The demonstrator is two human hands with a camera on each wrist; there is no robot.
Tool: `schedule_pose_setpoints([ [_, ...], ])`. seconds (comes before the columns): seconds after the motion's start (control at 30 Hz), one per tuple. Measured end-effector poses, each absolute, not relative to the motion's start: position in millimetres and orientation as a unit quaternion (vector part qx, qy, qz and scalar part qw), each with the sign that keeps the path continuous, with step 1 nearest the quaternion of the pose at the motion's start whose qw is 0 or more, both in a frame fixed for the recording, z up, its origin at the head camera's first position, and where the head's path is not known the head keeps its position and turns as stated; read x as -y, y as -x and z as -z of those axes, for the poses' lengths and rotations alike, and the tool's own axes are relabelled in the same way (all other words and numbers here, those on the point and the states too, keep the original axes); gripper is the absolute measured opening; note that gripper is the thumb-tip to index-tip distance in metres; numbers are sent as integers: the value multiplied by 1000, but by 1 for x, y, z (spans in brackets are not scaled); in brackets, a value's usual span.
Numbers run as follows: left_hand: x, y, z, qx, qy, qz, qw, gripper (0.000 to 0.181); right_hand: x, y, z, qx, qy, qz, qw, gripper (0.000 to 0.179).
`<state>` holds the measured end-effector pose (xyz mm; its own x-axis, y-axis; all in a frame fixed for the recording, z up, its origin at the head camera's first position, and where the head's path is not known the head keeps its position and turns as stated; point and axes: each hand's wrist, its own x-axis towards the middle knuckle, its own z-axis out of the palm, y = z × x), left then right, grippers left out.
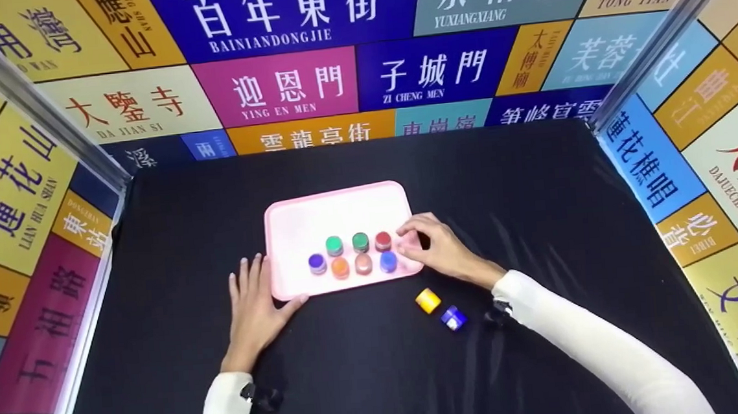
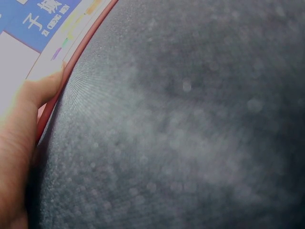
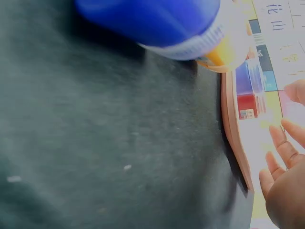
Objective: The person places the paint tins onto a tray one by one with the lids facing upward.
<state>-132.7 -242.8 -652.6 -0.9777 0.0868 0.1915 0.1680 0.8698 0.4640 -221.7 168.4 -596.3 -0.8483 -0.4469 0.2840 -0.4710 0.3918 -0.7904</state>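
A pink-rimmed white tray (image 1: 304, 215) lies on the black cloth, bearing several small paint jars in two rows. The back row has a light green jar (image 1: 334, 245), a dark green jar (image 1: 360, 241) and a red jar (image 1: 382, 241). In front are purple (image 1: 316, 264), orange, brownish-pink and blue jars (image 1: 388, 261). My left hand (image 1: 256, 306) rests along the tray's left side, fingers straight, thumb at the front rim. Over the tray's right edge, my right hand (image 1: 433, 241) bends its fingers beside the red jar; its fingers (image 3: 281, 143) are apart with nothing between them.
Outside the tray, a yellow jar (image 1: 427, 301) and a dark blue jar (image 1: 453, 318) lie on the cloth near my right forearm. The blue jar (image 3: 152, 19) looms large in the right wrist view. Printed panels (image 1: 276, 87) wall the back and sides.
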Motion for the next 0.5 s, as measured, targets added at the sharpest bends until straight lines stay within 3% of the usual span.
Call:
schedule_pose_setpoints([
  [0.5,242,133,650,967,63,238,69,119,-198,178,601,836,-295,-462,28,33],
])
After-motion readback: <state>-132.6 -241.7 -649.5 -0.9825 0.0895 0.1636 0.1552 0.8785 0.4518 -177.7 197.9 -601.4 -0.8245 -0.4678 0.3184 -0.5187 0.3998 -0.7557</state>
